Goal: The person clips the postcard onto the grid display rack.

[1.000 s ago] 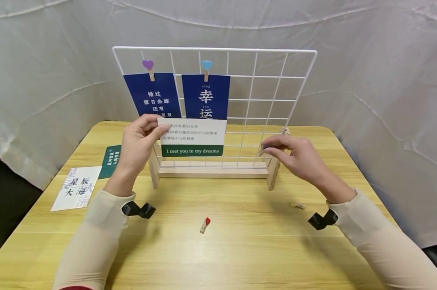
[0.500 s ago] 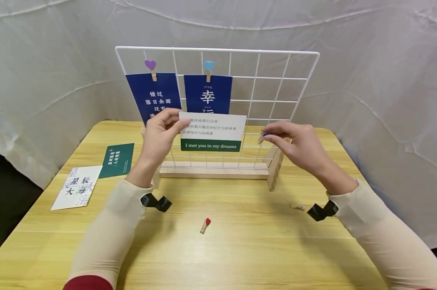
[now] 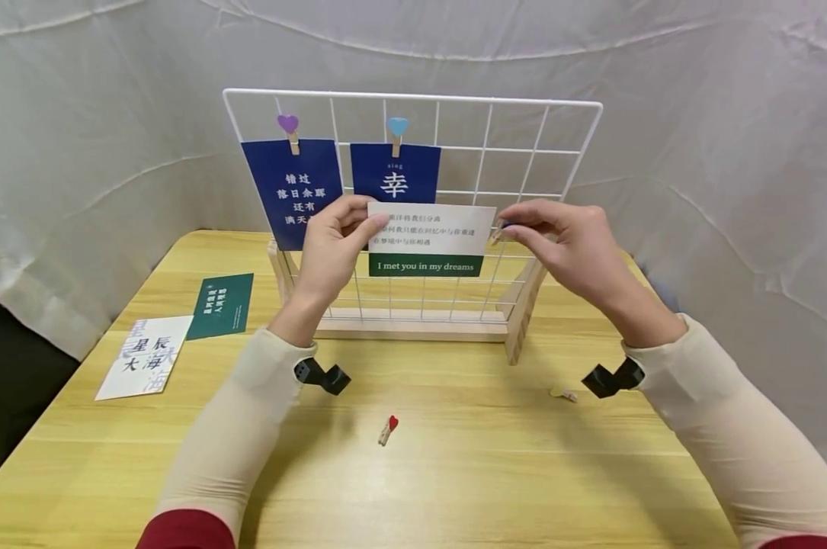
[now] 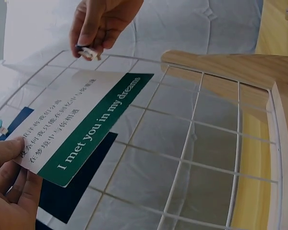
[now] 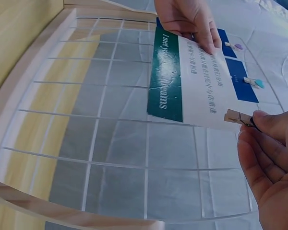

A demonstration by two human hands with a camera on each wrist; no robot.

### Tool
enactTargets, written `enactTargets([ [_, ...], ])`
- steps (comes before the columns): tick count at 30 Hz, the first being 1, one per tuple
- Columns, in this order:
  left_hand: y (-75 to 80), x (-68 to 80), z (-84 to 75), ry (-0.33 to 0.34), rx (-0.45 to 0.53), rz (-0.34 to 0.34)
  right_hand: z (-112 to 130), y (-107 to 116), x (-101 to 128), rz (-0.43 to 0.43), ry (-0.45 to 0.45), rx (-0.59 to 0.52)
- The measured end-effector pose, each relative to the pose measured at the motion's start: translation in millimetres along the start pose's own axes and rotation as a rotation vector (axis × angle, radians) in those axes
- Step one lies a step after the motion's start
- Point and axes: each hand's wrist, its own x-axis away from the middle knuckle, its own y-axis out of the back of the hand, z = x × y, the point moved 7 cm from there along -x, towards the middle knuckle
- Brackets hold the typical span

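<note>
Card held up to the grid, peg at its corner
Your left hand (image 3: pixel 331 248) pinches the card (image 3: pixel 430 238) flat against the grid (image 3: pixel 550 152) so your right hand (image 3: pixel 567 252), pinching a peg (image 5: pixel 237 117), can meet its corner

Held before the wire grid (image 3: pixel 516 164), the white card (image 3: pixel 430 229) reads "I met you in my dreams" on its green band. The grid's middle blue card (image 3: pixel 395 174) shows "幸". Left of the grid, a white card on the surface (image 3: pixel 145 357) reads "星辰大海".

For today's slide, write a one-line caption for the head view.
Left hand holds a white-and-green card against the wire grid; right hand brings a small clothespin.
</note>
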Motion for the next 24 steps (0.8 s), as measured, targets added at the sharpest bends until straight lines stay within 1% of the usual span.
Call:
enactTargets([
  [5,-6.4,-4.8,-7.1,-0.021,-0.016,0.001,3.8,6.6,-9.6,-0.015,0.002,-0.001],
  [10,-13.7,-11.6,-13.3,-0.032,-0.007,0.001,8.8,12.8,-20.0,-0.039,-0.003,0.013],
  [18,-27.7,-19.5,-21.8,-0.01,0.003,-0.01,15.9,22.3,-33.1,-0.073,0.02,0.059],
  [24,-37.4,-26.8,-31.0,-0.019,0.011,-0.02,20.3,34.0,-42.2,-0.109,0.013,0.092],
])
